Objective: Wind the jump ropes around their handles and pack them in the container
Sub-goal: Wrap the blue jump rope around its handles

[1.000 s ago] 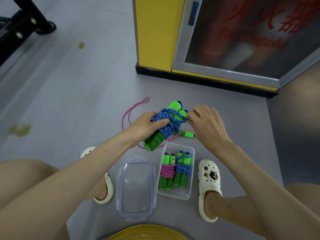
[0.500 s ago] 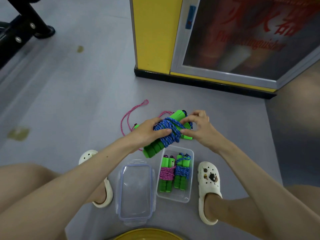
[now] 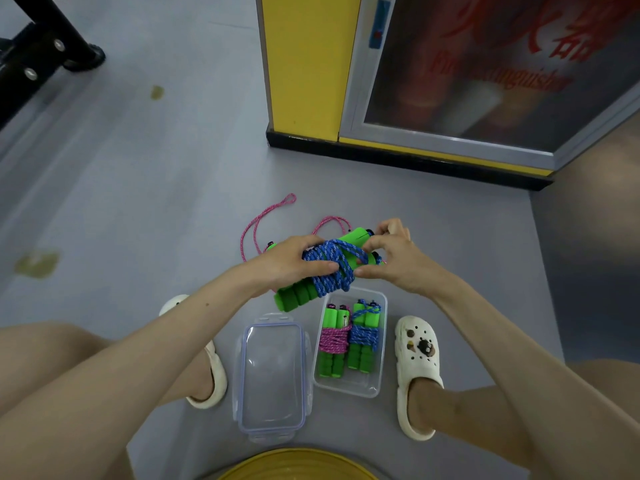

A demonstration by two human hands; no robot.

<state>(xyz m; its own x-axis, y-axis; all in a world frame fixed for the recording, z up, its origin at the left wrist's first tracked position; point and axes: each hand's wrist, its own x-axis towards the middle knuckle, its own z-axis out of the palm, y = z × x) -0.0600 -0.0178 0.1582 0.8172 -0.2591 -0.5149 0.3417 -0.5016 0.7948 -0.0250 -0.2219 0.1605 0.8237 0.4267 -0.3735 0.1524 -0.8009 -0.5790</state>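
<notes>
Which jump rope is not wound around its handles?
The pink rope loose on the floor beyond the left hand; the held blue rope and both in the container are wound.

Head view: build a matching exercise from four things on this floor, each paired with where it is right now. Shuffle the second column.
1. blue rope outside the container
2. wound pink rope
3. loose pink rope
4. lid

A. flat on the floor beside the container
B. gripped by the left hand, pinched by the right hand
C. packed in the container
D. strewn on the floor beyond the hands

Pairs: 1-B, 2-C, 3-D, 4-A.
</notes>
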